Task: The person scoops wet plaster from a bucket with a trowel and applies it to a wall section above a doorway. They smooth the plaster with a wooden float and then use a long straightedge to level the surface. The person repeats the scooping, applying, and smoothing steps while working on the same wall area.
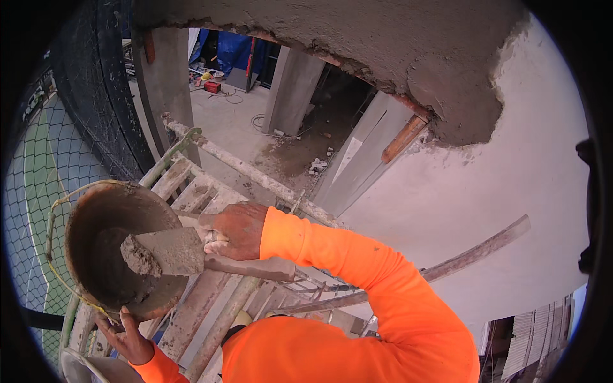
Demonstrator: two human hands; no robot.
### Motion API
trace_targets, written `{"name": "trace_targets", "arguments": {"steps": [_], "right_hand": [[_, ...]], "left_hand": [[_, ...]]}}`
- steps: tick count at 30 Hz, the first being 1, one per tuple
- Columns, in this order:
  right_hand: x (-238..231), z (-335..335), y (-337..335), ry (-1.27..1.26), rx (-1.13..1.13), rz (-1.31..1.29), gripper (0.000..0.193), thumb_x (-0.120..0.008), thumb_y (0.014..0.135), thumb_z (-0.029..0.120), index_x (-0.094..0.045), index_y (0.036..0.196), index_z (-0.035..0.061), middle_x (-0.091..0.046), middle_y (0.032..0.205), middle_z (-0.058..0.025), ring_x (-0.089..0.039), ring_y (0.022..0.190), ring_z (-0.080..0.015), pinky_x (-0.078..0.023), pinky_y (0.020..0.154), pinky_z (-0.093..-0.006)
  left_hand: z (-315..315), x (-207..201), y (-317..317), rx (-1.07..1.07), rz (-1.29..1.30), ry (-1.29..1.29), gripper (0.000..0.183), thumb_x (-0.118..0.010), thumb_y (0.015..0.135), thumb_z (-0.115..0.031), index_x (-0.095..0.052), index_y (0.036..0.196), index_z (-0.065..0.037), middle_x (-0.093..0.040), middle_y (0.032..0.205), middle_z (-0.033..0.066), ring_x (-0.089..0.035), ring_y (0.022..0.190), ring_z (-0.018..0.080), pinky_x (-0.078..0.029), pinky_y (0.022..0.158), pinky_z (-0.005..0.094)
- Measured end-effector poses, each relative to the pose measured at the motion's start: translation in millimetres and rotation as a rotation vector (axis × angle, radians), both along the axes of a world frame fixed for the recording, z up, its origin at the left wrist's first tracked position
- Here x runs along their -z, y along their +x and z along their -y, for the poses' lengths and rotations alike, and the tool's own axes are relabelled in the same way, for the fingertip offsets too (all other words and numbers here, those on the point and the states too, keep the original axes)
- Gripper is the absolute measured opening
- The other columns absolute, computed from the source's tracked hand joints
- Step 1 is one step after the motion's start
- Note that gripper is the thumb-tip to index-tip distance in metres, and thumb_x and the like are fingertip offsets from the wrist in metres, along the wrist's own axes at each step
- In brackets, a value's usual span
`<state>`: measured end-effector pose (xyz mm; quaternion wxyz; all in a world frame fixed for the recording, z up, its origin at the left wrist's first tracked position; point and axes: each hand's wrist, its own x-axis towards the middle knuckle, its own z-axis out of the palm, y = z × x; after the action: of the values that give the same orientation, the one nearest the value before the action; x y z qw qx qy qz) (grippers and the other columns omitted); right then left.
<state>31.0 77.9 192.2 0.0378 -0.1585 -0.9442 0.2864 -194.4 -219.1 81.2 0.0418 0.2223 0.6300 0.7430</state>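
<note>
– Orange sleeve (357, 255) nearest; what about the hands?
– Right hand (236, 231) is clenched round a trowel (177, 252), mortar (140, 256) on its blade, at the mouth of the tilted bucket (96, 214). Left hand (131, 337) has thumb and fingers parted by the lower rim; whether they grip, I can't tell
– Which step?
– Scooping, I'd judge; next calls for lifting the load level past the rim, perhaps toward the wet plaster (383, 45) beyond the scaffold (255, 177)
– Anything hidden?
– Trowel handle, mostly under the fist; bucket bottom, partly behind the blade; far passage (335, 105), too dark to read
</note>
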Motion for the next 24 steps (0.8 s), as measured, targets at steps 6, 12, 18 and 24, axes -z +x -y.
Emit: {"name": "trace_targets", "arguments": {"steps": [6,12,18,24], "right_hand": [[-43,-65,120,-0.334,0.073,-0.181,0.036,-0.068,0.101,0.041,-0.064,0.103,0.0047,-0.064,0.081,-0.0099,-0.062,0.071,-0.0240,-0.049,0.065,-0.0370],[-69,-149,270,-0.557,0.782,-1.043,0.028,-0.069,0.103,0.035,-0.059,0.099,0.0092,-0.060,0.078,-0.0024,-0.055,0.060,-0.0103,-0.045,0.053,-0.0248],[-43,-116,346,-0.121,1.002,-0.804,0.024,-0.068,0.103,0.030,-0.060,0.096,0.0085,-0.061,0.072,-0.0046,-0.061,0.060,-0.0172,-0.052,0.056,-0.0321],[-80,-155,320,1.352,0.913,0.079,0.015,-0.067,0.099,0.021,-0.059,0.101,0.0096,-0.065,0.086,-0.0109,-0.070,0.079,-0.0316,-0.058,0.070,-0.0422]], "left_hand": [[48,75,-110,0.064,-0.208,-0.344,0.067,-0.068,0.101,-0.006,-0.034,0.160,-0.002,-0.055,0.135,0.0137,-0.059,0.095,0.0138,-0.058,0.074,0.0289],[40,69,-103,-0.073,0.263,-0.113,0.083,-0.071,0.101,-0.017,-0.021,0.166,-0.005,-0.054,0.145,0.0206,-0.063,0.127,0.0285,-0.064,0.082,0.0395],[14,29,-75,-0.097,0.224,-0.113,0.087,-0.073,0.100,-0.023,-0.019,0.166,-0.004,-0.053,0.148,0.0204,-0.062,0.128,0.0284,-0.064,0.086,0.0412],[0,34,-84,-0.132,0.057,-0.130,0.081,-0.073,0.100,-0.023,-0.026,0.164,-0.004,-0.046,0.154,0.0185,-0.059,0.131,0.0283,-0.063,0.087,0.0408]]}}
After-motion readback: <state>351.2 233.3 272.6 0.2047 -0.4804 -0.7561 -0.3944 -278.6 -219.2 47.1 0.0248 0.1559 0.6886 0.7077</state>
